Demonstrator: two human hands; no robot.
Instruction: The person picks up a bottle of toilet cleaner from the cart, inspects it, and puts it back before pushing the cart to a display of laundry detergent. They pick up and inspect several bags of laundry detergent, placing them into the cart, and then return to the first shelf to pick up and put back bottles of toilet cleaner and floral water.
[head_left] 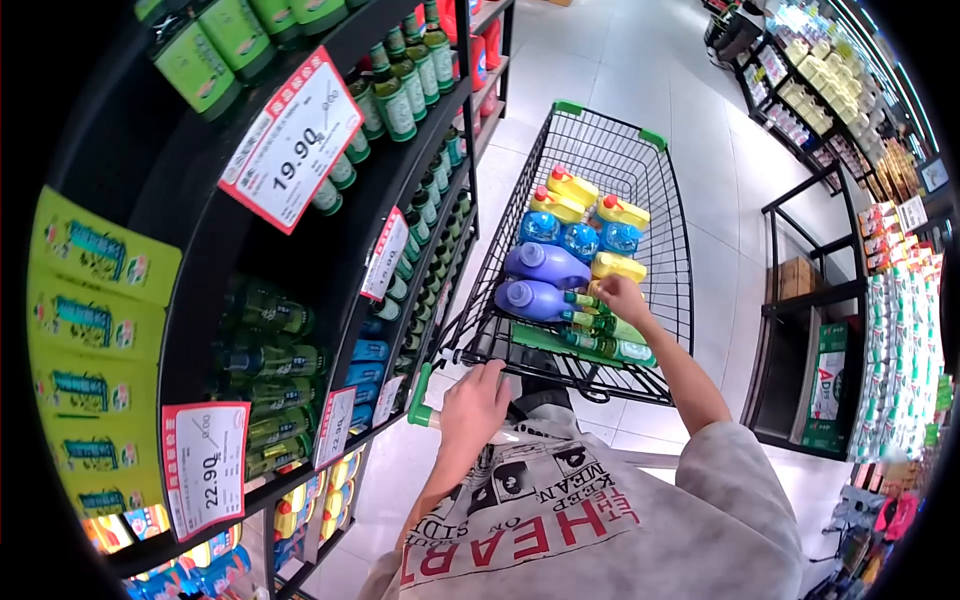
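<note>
A wire shopping cart (688, 240) with green corner pieces stands in front of me. My left hand (476, 402) is closed over its handle, near the green end piece (420, 392). My right hand (622, 296) reaches into the cart, its fingers closed at the neck of a green bottle (584, 299); the palm side is hidden. Another green bottle (622, 349) lies nearer me. Two purple jugs (546, 264) lie left of this hand, and a yellow bottle (618, 266) is just beyond it. Farther in are blue packs (580, 241) and red-capped yellow bottles (573, 184).
On the left, a black shelf (400, 160) holds green bottles (395, 105), yellow-green packs (95, 330) and price cards (292, 140). A black rack (765, 360) and stacked white-green packs (900, 350) stand on the right. Pale tiled floor (590, 50) runs ahead.
</note>
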